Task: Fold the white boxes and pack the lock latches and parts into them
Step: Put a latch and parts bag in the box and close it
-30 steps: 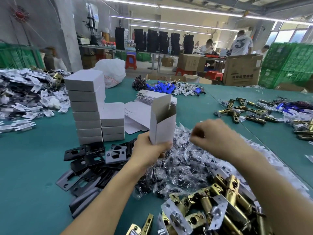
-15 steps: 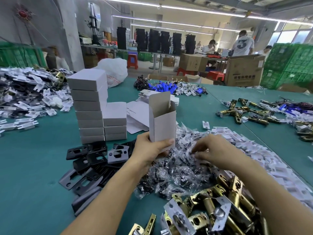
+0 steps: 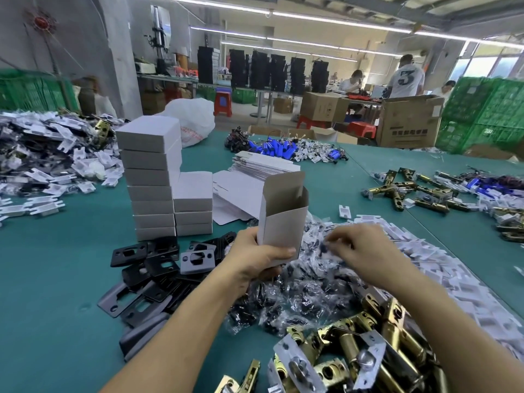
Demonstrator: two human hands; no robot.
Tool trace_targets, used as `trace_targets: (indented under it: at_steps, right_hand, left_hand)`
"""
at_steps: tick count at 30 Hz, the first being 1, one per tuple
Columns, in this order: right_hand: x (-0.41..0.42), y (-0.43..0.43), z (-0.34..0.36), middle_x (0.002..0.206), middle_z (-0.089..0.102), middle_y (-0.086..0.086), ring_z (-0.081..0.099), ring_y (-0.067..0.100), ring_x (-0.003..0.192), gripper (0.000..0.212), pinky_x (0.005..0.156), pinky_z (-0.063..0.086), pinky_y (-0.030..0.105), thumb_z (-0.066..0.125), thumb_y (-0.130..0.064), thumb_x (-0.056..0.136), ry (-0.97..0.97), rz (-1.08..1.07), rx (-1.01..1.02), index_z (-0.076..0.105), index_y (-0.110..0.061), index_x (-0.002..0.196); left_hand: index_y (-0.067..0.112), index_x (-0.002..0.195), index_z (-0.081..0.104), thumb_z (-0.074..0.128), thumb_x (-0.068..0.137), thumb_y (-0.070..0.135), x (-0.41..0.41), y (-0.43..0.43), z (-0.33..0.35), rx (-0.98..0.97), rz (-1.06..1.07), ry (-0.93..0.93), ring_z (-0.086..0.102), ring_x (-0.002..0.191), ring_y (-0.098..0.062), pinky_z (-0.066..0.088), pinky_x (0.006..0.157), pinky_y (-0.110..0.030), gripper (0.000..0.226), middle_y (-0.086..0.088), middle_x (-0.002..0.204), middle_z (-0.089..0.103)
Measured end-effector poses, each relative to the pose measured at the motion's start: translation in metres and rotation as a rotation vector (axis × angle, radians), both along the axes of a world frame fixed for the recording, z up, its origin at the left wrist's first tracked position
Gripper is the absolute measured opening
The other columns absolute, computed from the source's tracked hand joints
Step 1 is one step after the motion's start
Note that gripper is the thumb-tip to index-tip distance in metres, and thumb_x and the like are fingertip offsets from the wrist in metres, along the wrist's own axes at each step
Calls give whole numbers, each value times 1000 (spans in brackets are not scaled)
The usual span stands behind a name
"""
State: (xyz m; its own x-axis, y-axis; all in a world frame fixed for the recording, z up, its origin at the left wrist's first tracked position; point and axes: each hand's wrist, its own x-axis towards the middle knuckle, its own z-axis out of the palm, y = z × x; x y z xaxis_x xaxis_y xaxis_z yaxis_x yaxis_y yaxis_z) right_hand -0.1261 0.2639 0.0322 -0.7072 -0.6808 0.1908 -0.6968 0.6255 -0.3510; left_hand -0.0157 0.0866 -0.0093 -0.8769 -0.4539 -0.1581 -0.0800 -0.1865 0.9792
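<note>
Since a second ago our right hand (image 3: 365, 256) has dropped into the heap of clear plastic parts bags (image 3: 306, 290) beyond the brass lock latches (image 3: 351, 344); blur hides whether it pinches one. Our left hand (image 3: 255, 259) grips the open white cardboard box (image 3: 283, 225) upright for filling; stacked closed boxes (image 3: 153, 180) behind block nothing.

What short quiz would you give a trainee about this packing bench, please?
1. True or false: the left hand holds the open box upright.
2. The right hand reaches over which pile? A latches; B bagged parts; C black plates.
3. How many stacks of shut boxes stand on the table?
Key: 1 true; 2 B; 3 two.
</note>
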Motion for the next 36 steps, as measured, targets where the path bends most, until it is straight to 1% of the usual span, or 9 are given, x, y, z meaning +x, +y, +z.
trace_targets:
  at_steps: [4, 6, 11, 14, 17, 24, 29, 33, 36]
  right_hand:
    - [11, -2, 29, 86, 70, -11, 65, 1, 74, 18, 68, 52, 19, 62, -11, 92, -22, 106, -578, 69, -24, 102]
    - [21, -8, 43, 90, 70, -10, 67, 0, 79, 20, 69, 53, 16, 61, -8, 92, -47, 241, -700, 66, -23, 104]
    - [36, -21, 58, 82, 70, -7, 62, -8, 67, 23, 58, 43, 7, 65, -9, 92, 202, 321, -557, 64, -12, 115]
    - [39, -29, 60, 86, 72, -1, 66, 4, 75, 17, 68, 55, 24, 68, -15, 90, 214, 312, -347, 59, -16, 104]
    - [45, -39, 64, 87, 71, 3, 66, 22, 84, 7, 75, 55, 45, 70, -14, 89, 193, 330, -262, 64, -14, 93]
    - [40, -42, 76, 94, 74, -1, 67, 11, 88, 14, 84, 55, 33, 66, -12, 92, 130, 272, -136, 76, -21, 96]
    - [41, -45, 72, 78, 65, -16, 58, -12, 75, 10, 66, 43, 5, 76, -11, 84, 40, 306, -264, 79, -21, 86]
    - [37, -46, 61, 79, 75, -10, 69, 0, 78, 13, 74, 55, 20, 75, -6, 83, -24, 312, -303, 80, -18, 85]
    - [34, -47, 54, 80, 76, -10, 68, 0, 79, 9, 74, 53, 19, 78, -12, 82, 9, 279, -348, 81, -21, 85]
  left_hand:
    - [9, 96, 68, 83, 73, -3, 1, -1, 1, -11, -20, -11, 66, 58, -15, 57, 55, -29, 30, -13, 96, 74]
    - [8, 96, 68, 85, 72, -1, 2, -2, 1, -30, -22, -19, 65, 55, -14, 55, 55, -27, 31, -13, 97, 74]
    - [10, 92, 69, 88, 67, -2, 1, -3, -1, -84, -30, -29, 69, 58, -12, 57, 56, -24, 34, -10, 95, 74]
    - [12, 87, 72, 90, 65, -2, 0, -2, -4, -155, -39, -22, 70, 61, -10, 59, 59, -26, 31, -4, 87, 75]
    - [9, 93, 74, 91, 64, 1, 0, -1, -6, -205, -50, -31, 69, 60, -9, 55, 56, -24, 35, -6, 89, 74]
    - [7, 92, 74, 91, 65, 2, 2, -1, -3, -187, -61, -21, 68, 55, -8, 52, 51, -21, 32, -6, 85, 74]
    - [4, 91, 73, 90, 68, 3, 4, 1, 0, -191, -63, -26, 67, 54, -10, 53, 52, -23, 28, -6, 82, 73]
    - [4, 90, 74, 90, 68, 4, 4, 1, 0, -218, -73, -40, 63, 51, -7, 51, 51, -21, 27, -8, 85, 71]
    - [3, 91, 73, 89, 69, 5, 5, 1, 0, -246, -70, -47, 62, 51, -8, 50, 51, -21, 28, -10, 87, 72]
